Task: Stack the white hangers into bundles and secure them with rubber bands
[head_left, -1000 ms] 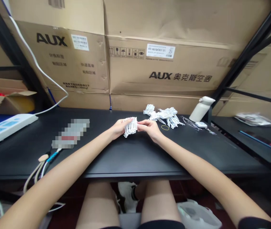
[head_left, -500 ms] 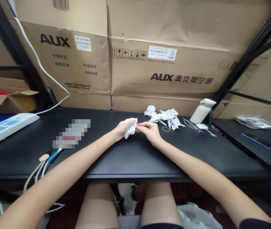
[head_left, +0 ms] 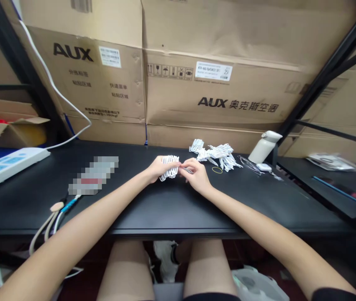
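My left hand (head_left: 158,168) is closed around a bundle of thin white looped pieces (head_left: 169,168), stacked side by side. Close by on the right, my right hand (head_left: 195,172) pinches a thin whitish strip (head_left: 188,170) at the bundle's right end. Whether that strip is still joined to the bundle I cannot tell. Both hands are just above the black table. Behind my right hand lies a pile of similar white pieces (head_left: 220,152), with a smaller white stack (head_left: 196,146) at its left. A thin yellow rubber band (head_left: 217,170) rests in front of the pile.
A white bottle (head_left: 265,147) stands at the back right, with a small white case (head_left: 263,167) and thin cords near it. On the left are a power strip (head_left: 11,167), a blurred-out flat object (head_left: 94,175) and cables. Cardboard (head_left: 178,108) walls the back of the table (head_left: 171,209).
The bundle in my left hand has turned slightly, showing its loops more upright. My right hand's fingers have shifted a little at its right end. The camera view moved slightly.
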Action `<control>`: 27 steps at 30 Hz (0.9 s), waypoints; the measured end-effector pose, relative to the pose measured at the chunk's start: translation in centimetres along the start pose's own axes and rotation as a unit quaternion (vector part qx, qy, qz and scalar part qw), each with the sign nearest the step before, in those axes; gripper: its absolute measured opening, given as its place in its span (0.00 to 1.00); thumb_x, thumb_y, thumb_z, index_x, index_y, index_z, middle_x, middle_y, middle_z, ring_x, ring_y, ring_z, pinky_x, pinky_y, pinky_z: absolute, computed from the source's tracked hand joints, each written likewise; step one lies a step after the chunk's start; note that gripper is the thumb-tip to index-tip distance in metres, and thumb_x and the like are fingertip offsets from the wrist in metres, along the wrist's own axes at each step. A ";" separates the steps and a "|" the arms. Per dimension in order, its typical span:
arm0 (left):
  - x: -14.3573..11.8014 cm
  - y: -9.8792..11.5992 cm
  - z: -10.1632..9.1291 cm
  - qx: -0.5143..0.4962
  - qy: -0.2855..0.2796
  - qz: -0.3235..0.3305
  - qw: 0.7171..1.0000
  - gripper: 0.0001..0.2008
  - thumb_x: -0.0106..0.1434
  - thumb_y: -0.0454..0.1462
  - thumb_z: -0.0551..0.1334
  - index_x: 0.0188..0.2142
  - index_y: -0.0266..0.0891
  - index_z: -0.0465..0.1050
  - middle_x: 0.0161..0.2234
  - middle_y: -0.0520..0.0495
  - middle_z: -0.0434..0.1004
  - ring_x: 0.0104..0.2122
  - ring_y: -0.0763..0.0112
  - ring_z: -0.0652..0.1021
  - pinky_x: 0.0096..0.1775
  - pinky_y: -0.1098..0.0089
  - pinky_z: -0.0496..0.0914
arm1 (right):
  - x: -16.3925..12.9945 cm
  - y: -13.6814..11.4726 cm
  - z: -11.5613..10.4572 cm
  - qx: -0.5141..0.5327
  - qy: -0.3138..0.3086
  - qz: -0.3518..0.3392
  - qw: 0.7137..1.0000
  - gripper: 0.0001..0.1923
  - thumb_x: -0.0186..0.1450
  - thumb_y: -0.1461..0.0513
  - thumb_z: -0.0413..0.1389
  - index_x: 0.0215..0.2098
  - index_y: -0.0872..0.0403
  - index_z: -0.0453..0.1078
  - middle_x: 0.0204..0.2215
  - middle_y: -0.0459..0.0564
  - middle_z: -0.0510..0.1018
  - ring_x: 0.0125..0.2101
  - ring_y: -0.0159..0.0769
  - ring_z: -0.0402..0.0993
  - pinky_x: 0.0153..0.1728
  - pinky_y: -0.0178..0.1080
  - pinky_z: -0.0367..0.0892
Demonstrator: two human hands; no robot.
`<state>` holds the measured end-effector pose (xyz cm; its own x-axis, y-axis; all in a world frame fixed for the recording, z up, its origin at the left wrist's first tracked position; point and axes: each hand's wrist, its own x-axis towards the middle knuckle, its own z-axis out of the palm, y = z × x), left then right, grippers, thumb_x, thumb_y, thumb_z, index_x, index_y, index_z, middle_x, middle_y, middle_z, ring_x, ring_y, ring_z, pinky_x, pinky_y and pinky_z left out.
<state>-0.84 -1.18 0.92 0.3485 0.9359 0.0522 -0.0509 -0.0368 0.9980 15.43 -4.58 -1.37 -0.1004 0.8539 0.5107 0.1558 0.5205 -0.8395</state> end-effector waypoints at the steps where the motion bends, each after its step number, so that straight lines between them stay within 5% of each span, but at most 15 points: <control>1: 0.0 0.0 -0.1 0.007 -0.001 0.000 1.000 0.16 0.45 0.41 0.72 0.31 0.32 0.76 0.27 0.43 0.80 0.28 0.65 0.80 0.30 0.70 0.73 | 0.1 0.0 -0.1 -0.032 -0.005 -0.013 0.999 0.12 0.56 0.54 0.61 0.29 0.55 0.73 0.34 0.52 0.74 0.23 0.32 0.74 0.20 0.35 0.69; 5: 0.1 -0.1 -0.3 -0.005 -0.016 -0.024 1.000 0.17 0.46 0.42 0.72 0.32 0.31 0.76 0.29 0.40 0.80 0.29 0.61 0.81 0.31 0.68 0.74 | 1.7 -0.2 -2.1 -0.120 -0.024 -0.035 0.992 0.15 0.55 0.54 0.62 0.35 0.55 0.74 0.30 0.51 0.77 0.25 0.34 0.74 0.27 0.37 0.71; 10: 0.3 0.1 -0.7 -0.005 0.008 -0.039 0.999 0.17 0.47 0.43 0.72 0.30 0.31 0.75 0.27 0.40 0.80 0.26 0.64 0.80 0.26 0.72 0.73 | 4.6 -0.3 -8.1 -0.169 0.028 0.064 0.983 0.16 0.59 0.51 0.56 0.34 0.57 0.73 0.28 0.53 0.78 0.26 0.39 0.76 0.22 0.37 0.69; 12: 0.3 0.3 -0.8 -0.010 0.016 -0.041 0.999 0.17 0.46 0.43 0.72 0.30 0.32 0.75 0.27 0.41 0.80 0.26 0.65 0.80 0.26 0.73 0.72 | 4.6 0.0 -10.6 -0.247 -0.017 0.095 0.964 0.14 0.58 0.53 0.57 0.33 0.57 0.73 0.28 0.53 0.78 0.24 0.37 0.75 0.22 0.36 0.67; 15: 0.3 0.3 -0.7 -0.017 0.020 -0.038 0.999 0.16 0.46 0.42 0.72 0.30 0.32 0.75 0.27 0.42 0.80 0.26 0.65 0.80 0.26 0.73 0.72 | 3.3 0.9 -12.9 -0.426 -0.061 0.086 0.899 0.08 0.56 0.59 0.58 0.26 0.57 0.73 0.27 0.52 0.78 0.28 0.38 0.75 0.29 0.37 0.67; 18: 0.3 0.2 -0.6 -0.017 0.019 -0.035 0.999 0.16 0.47 0.42 0.72 0.30 0.32 0.75 0.27 0.42 0.79 0.26 0.65 0.80 0.25 0.73 0.72 | 1.6 2.1 -13.5 -0.521 -0.100 0.097 0.842 0.06 0.56 0.61 0.58 0.26 0.57 0.73 0.28 0.53 0.78 0.31 0.41 0.74 0.33 0.39 0.66; 21: 0.3 0.1 -0.6 -0.013 0.017 -0.034 0.999 0.16 0.47 0.42 0.71 0.30 0.33 0.75 0.27 0.43 0.79 0.26 0.66 0.80 0.25 0.73 0.72 | 0.9 3.0 -13.2 -0.542 -0.111 0.111 0.826 0.05 0.59 0.66 0.54 0.27 0.57 0.72 0.30 0.55 0.78 0.32 0.42 0.74 0.34 0.39 0.65; 25: 0.3 0.2 -0.5 -0.012 0.017 -0.032 0.999 0.16 0.47 0.42 0.71 0.31 0.33 0.75 0.28 0.43 0.80 0.27 0.66 0.80 0.25 0.74 0.72 | 1.3 3.1 -12.7 -0.528 -0.105 0.120 0.834 0.07 0.58 0.69 0.52 0.24 0.57 0.69 0.28 0.57 0.77 0.32 0.43 0.74 0.35 0.41 0.66; 27: 0.2 0.2 -0.5 -0.014 0.017 -0.032 0.999 0.16 0.47 0.42 0.71 0.31 0.33 0.75 0.27 0.43 0.79 0.26 0.67 0.80 0.25 0.74 0.72 | 1.4 2.8 -12.2 -0.469 -0.065 0.110 0.874 0.06 0.59 0.67 0.52 0.25 0.56 0.68 0.27 0.56 0.78 0.31 0.43 0.74 0.36 0.43 0.67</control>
<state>-1.27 -0.77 1.13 0.3196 0.9474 -0.0139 -0.0556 0.0334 0.9979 27.71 -1.83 -0.75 -0.0677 0.9576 0.2800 0.9160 0.1709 -0.3630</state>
